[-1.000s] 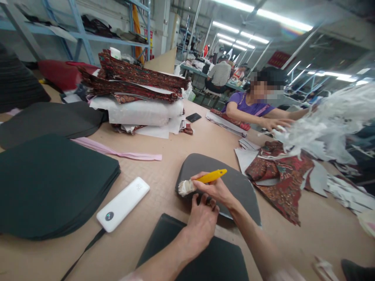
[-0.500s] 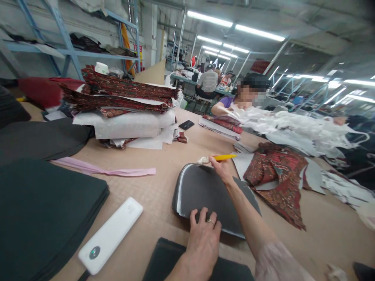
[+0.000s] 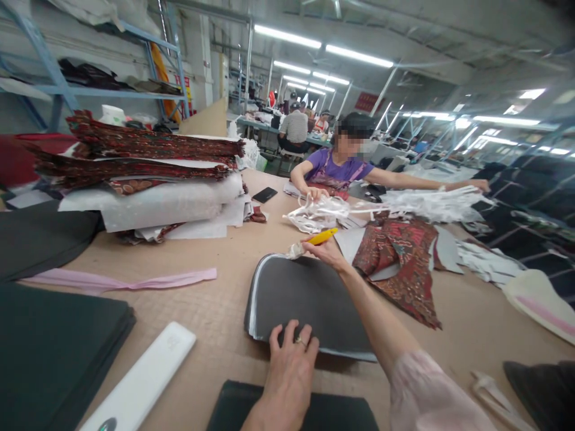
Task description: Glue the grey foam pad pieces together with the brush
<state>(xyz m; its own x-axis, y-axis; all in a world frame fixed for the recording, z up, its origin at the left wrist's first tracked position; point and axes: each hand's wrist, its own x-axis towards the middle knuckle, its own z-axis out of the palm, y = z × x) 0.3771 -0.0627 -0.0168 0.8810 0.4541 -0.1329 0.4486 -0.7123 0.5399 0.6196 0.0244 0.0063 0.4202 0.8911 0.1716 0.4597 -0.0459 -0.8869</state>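
I see my right hand [image 3: 326, 250] at frame centre gripping a yellow-handled brush [image 3: 314, 240], bristles blurred, while my left hand [image 3: 290, 362] presses flat, fingers spread, on the grey panel [image 3: 309, 299].

You held a brush [image 3: 314, 240] with a yellow handle over a dark grey panel [image 3: 309, 299] edged in white. Beside it lay red paisley-patterned fabric [image 3: 404, 263], a pink strip [image 3: 121, 280] and a tan worktop [image 3: 224, 311].

One yellow-handled brush [image 3: 314, 239] in right grip; one dark grey curved foam panel [image 3: 309, 299] under both grips; one white rectangular power bank [image 3: 144, 380] left of them; one pink fabric strip [image 3: 121, 280] beyond.
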